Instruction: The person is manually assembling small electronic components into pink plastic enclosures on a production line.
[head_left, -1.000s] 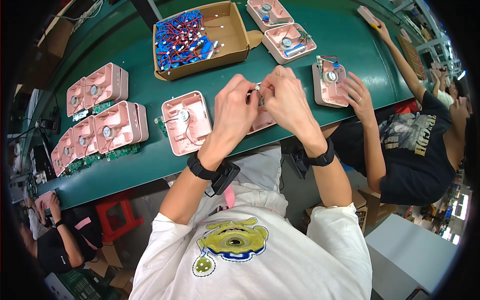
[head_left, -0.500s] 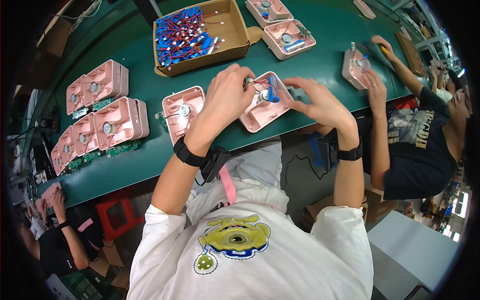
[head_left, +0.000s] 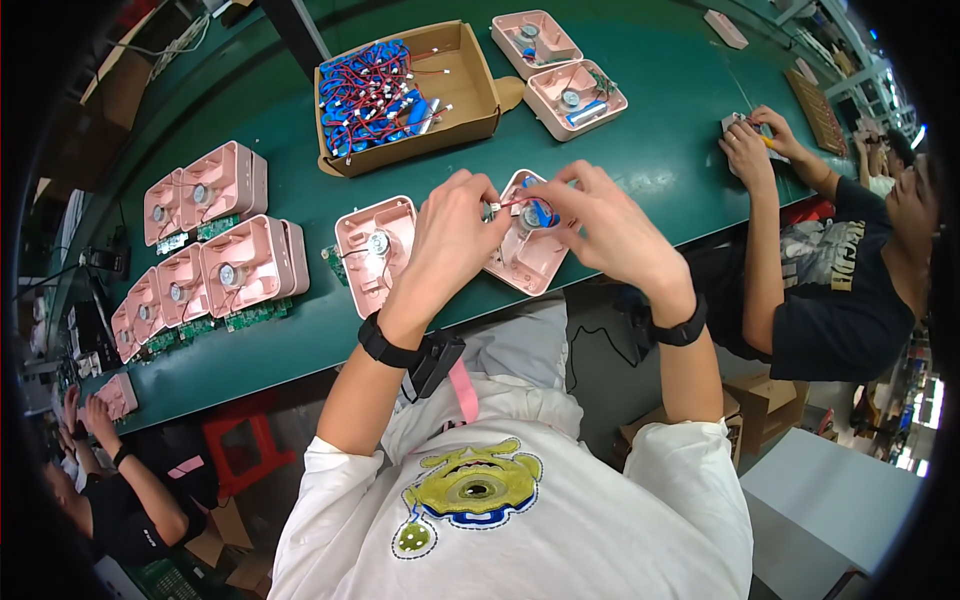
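Observation:
A pink plastic housing [head_left: 522,274] with a round speaker [head_left: 527,220] in it lies at the table's near edge between my hands. At its left side my left hand [head_left: 450,225] pinches a small white connector [head_left: 494,207] with red and dark wires. Over the housing's right side, my right hand [head_left: 622,228] has its thumb and fingers closed on a blue cylindrical battery [head_left: 543,213]; the fingers partly hide it. Left of these, a second pink housing [head_left: 352,240] with a speaker stands partly behind my left wrist, a green circuit board [head_left: 334,262] beside it.
Beyond my hands sits a cardboard box [head_left: 425,150] of blue batteries with wires. Pink housings [head_left: 245,265] with green boards stand at the left; two more housings [head_left: 575,122] lie at the back. A co-worker's hands [head_left: 750,150] work at the right, another person's [head_left: 98,415] at lower left.
My right hand has moved left and closed on the battery, which now sits tilted. The left hand still pinches the connector. At the right, the co-worker's hands have come together around their piece.

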